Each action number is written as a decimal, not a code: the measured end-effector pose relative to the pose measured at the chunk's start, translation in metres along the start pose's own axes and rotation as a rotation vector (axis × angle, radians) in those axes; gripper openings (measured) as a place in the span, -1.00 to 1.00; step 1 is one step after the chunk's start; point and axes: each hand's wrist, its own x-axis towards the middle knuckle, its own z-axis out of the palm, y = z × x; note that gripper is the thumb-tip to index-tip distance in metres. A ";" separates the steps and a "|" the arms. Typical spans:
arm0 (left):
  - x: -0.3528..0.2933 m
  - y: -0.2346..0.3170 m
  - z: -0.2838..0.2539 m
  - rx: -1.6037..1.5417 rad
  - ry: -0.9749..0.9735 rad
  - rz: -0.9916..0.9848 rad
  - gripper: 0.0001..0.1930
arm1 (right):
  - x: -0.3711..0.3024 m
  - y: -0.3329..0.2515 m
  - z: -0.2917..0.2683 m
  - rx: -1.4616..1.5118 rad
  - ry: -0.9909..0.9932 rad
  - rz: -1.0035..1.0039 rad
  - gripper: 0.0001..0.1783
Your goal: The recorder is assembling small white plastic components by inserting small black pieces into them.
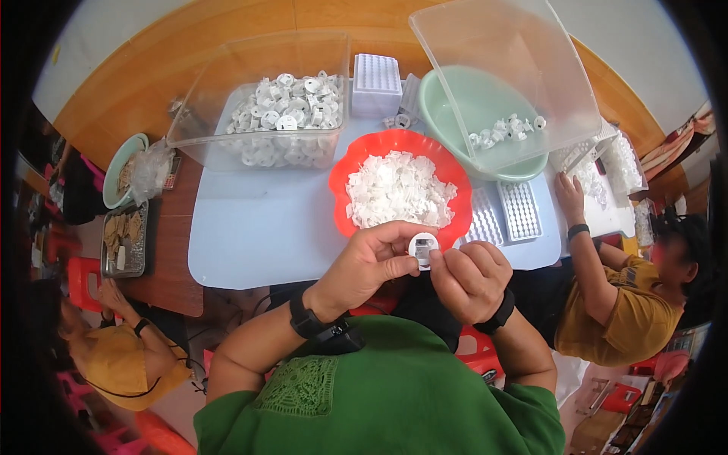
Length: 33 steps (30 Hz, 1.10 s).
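Just in front of the red bowl, my left hand (pixel 365 262) pinches a small round white plastic part (pixel 422 244) between thumb and fingers. The part is tilted up, and a dark rectangular slot shows in its face. My right hand (pixel 475 279) is closed with curled fingers, its thumb tip touching the part's right edge. Anything small between those right fingertips is hidden. The red scalloped bowl (pixel 339 180) behind my hands holds a heap of small translucent white plastic pieces (pixel 398 188).
A clear bin (pixel 199 135) of round white parts stands back left. Another clear bin (pixel 523 45) tilts over a green basin (pixel 434 98) with white parts. White trays (pixel 520 211) lie right on the light-blue tabletop (pixel 250 227). One person (pixel 618 303) sits right, another (pixel 136 356) left.
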 end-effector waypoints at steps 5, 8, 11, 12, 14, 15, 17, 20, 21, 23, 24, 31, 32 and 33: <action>-0.002 -0.007 0.005 -0.019 0.035 0.032 -0.63 | -0.007 -0.024 0.000 0.521 0.126 0.686 -0.85; 0.001 -0.011 0.008 -0.046 0.005 0.040 -0.63 | -0.015 -0.025 -0.005 0.769 0.073 0.930 -0.89; 0.005 -0.016 0.013 -0.021 0.031 0.013 -0.60 | -0.024 -0.030 0.000 0.924 0.105 1.074 -0.95; 0.004 -0.017 0.012 0.056 0.065 0.020 -0.59 | -0.025 -0.033 0.002 1.064 0.125 1.205 -0.95; 0.003 -0.019 0.011 0.123 0.078 0.020 -0.58 | -0.028 -0.032 0.006 1.184 0.147 1.332 -0.93; 0.003 -0.021 0.011 0.106 0.081 0.016 -0.59 | -0.032 -0.029 0.010 1.277 0.132 1.352 -0.92; 0.003 -0.017 0.012 0.082 0.088 0.015 -0.62 | -0.031 -0.026 0.009 1.431 0.122 1.394 -0.91; 0.001 -0.015 0.008 -0.078 0.080 -0.087 -0.62 | -0.031 -0.019 0.005 1.470 0.072 1.387 -0.91; 0.002 -0.017 0.006 -0.060 0.084 -0.089 -0.61 | -0.033 -0.016 0.004 1.455 0.013 1.373 -0.92; 0.004 -0.018 0.003 -0.056 0.067 -0.122 -0.66 | -0.035 -0.012 0.003 1.385 -0.034 1.348 -0.91; 0.005 -0.018 0.002 -0.050 0.059 -0.152 -0.70 | -0.036 -0.009 0.002 1.323 -0.087 1.318 -0.91; 0.005 -0.009 -0.007 -0.092 0.134 -0.121 -0.75 | -0.079 0.059 -0.013 0.475 -0.141 1.176 -0.91; 0.007 -0.007 -0.009 -0.093 0.145 -0.122 -0.76 | -0.096 0.079 -0.010 0.319 -0.121 1.161 -0.93; 0.008 -0.005 -0.009 -0.093 0.160 -0.123 -0.77 | -0.112 0.101 -0.008 0.182 -0.172 1.136 -0.92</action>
